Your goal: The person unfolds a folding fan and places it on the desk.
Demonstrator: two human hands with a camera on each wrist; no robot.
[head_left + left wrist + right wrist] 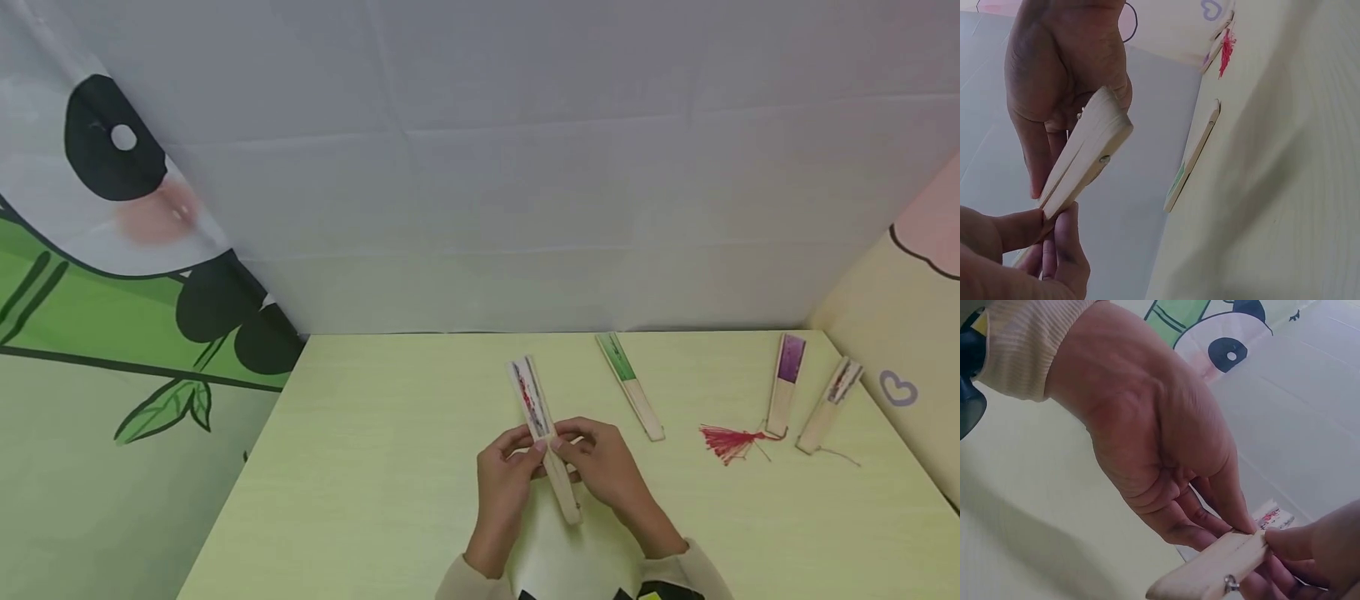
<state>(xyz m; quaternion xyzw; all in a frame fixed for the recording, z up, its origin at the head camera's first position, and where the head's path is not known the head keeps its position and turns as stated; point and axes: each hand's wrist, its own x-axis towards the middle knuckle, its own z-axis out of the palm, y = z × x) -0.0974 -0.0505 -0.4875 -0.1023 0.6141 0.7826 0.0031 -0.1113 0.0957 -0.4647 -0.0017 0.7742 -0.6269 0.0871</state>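
A folded fan (pixel 561 483) with pale wooden ribs and a white, red-and-dark patterned leaf is held off the table between both hands. My left hand (pixel 504 482) pinches it near its middle from the left, thumb on top. My right hand (pixel 606 468) pinches it from the right at about the same height. In the left wrist view, the rivet end of the fan (pixel 1088 156) faces the camera and its ribs lie nearly together, with a narrow gap. The right wrist view shows a metal rivet on the fan (pixel 1207 572) and both thumbs close together.
A folded green fan (pixel 632 387) lies on the table (pixel 360 467) beyond my right hand. Farther right lie a purple fan (pixel 784 383) with a red tassel (pixel 731 442) and a patterned fan (pixel 828 408) with a thin cord. A pale cloth wall (pixel 487 183) rises behind.
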